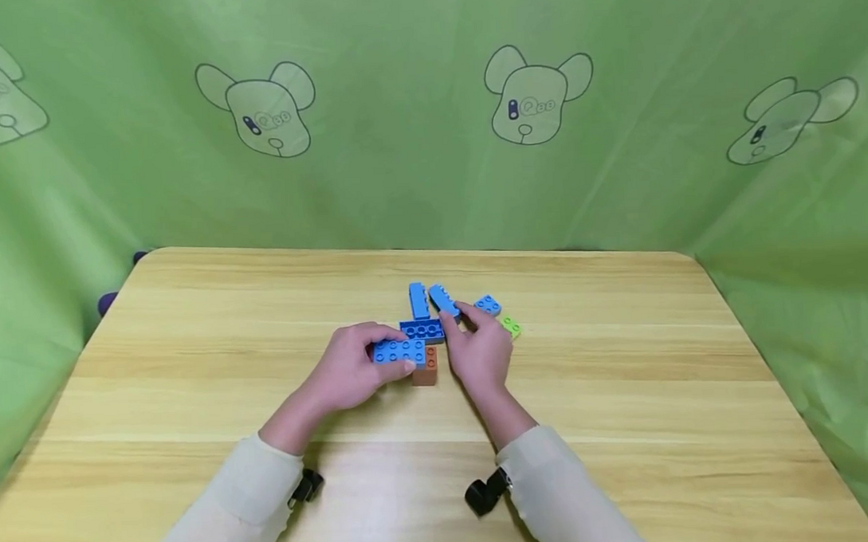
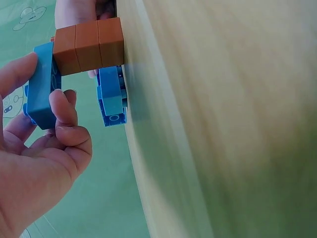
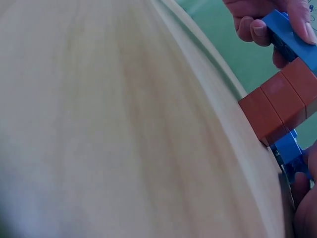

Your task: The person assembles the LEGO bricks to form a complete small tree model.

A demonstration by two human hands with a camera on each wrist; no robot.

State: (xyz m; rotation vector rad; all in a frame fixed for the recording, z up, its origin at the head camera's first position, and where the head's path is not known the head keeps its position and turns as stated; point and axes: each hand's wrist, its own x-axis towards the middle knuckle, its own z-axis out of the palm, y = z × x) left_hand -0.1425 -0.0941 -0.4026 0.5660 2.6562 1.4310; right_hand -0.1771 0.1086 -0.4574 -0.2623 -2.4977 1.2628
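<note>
My left hand (image 1: 351,368) pinches a blue eight-stud brick (image 1: 398,351) between thumb and fingers. One end of this brick lies over the top of an upright stack of brown bricks (image 2: 89,45); the rest juts out to the left. Whether the two are locked together I cannot tell. Just behind the stack is an upturned blue brick (image 1: 422,330), its hollow underside showing. My right hand (image 1: 480,353) has thumb and forefinger at the near end of a slanted blue brick (image 1: 443,299), seeming to pinch it.
Another blue brick (image 1: 418,301) lies on its side left of the slanted one. A small blue brick (image 1: 488,304) and a lime green brick (image 1: 511,326) sit beyond my right hand. The wooden table (image 1: 626,424) meets a green curtain (image 1: 417,184) at the back.
</note>
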